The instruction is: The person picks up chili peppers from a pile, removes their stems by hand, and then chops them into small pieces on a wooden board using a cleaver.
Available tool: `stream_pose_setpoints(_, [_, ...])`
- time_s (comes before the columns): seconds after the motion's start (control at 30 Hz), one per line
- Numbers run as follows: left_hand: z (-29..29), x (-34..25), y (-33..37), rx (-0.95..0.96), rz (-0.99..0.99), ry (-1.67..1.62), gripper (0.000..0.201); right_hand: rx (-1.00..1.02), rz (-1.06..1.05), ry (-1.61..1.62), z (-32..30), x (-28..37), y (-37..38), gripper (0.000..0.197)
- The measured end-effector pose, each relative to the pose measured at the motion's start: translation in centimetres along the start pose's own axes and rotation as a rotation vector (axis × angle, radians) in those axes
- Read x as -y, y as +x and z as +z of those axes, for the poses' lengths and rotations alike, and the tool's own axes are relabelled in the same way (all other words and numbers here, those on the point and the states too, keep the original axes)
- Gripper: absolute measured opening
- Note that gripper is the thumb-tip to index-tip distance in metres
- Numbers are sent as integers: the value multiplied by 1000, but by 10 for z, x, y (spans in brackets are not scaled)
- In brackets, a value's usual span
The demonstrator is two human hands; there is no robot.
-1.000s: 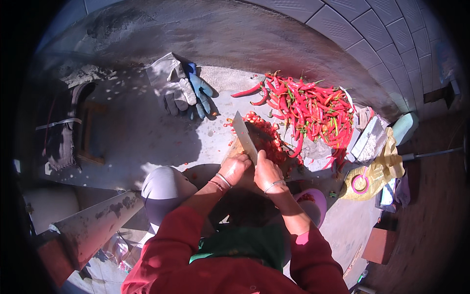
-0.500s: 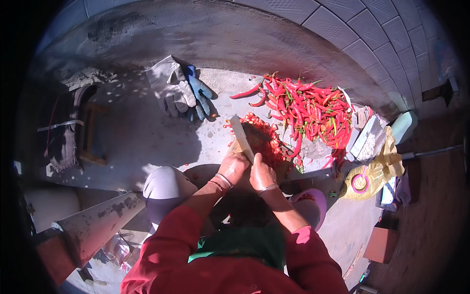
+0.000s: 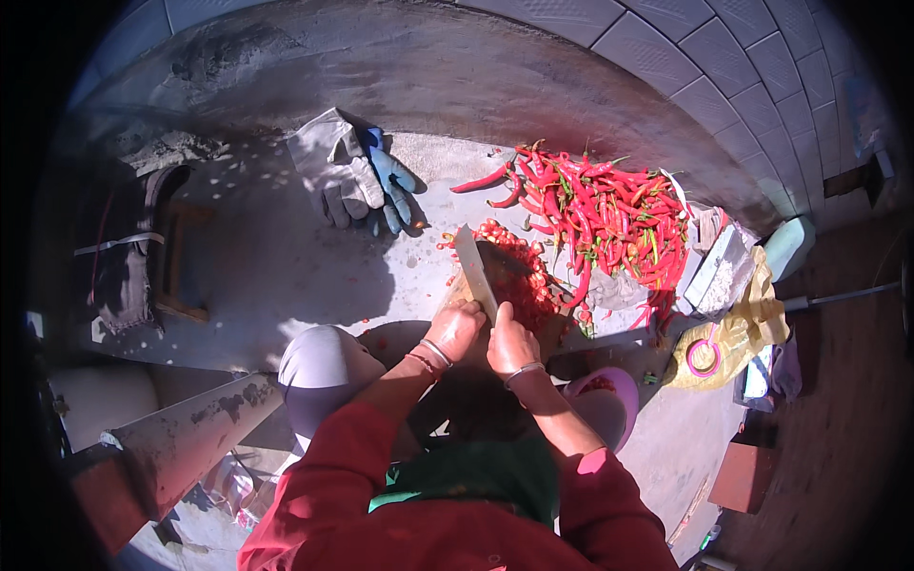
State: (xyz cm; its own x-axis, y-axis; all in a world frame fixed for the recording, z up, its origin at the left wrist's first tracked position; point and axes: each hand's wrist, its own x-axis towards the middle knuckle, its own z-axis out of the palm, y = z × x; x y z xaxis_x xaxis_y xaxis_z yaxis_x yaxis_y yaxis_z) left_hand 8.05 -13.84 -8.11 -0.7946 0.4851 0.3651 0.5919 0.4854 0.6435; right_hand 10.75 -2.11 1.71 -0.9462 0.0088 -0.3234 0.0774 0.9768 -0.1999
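My right hand [image 3: 512, 341] is closed round the handle of a cleaver [image 3: 473, 264], whose broad blade points away from me over a cutting board [image 3: 453, 291]. Just left of the blade, my left hand [image 3: 455, 329] has its fingers curled together on the board's near side. Whatever those fingers hold is hidden. Chopped red chilli peppers [image 3: 529, 271] lie heaped to the right of the blade, with some pieces beyond its tip. A large pile of whole red chillies [image 3: 619, 214] with green stems rests farther to the right.
Grey and blue work gloves [image 3: 352, 181] lie at the far left. A low stool draped in dark cloth [image 3: 133, 247] stands left. Beside my right knee is a pink basin [image 3: 624, 400]. A yellow plastic bag [image 3: 752, 328] with a tape roll [image 3: 703, 358] lies right. A curved wall [image 3: 400, 71] bounds the far side.
The cleaver has shifted slightly, and its blade sits at a slightly different angle beside my left hand. My left hand has come a little nearer. Both hands keep their closed shape.
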Motion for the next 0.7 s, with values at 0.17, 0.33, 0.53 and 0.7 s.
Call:
stream_pose_setpoints(0.17, [-3,1,-1,4,-62,-52,10,14,-49,-16,-12,5,13,29])
stream_pose_setpoints(0.33, [-2,-3,-1,-11,-44,-17,9,11,-5,3,-7,9,-5,30])
stream_pose_setpoints(0.53, [-1,6,-1,-69,-147,-199,13,15,-37,36,-7,4,12,28])
stream_pose_setpoints(0.7, [-28,-6,4,-180,-160,-126,18,81,4,-12,-31,17,3,27])
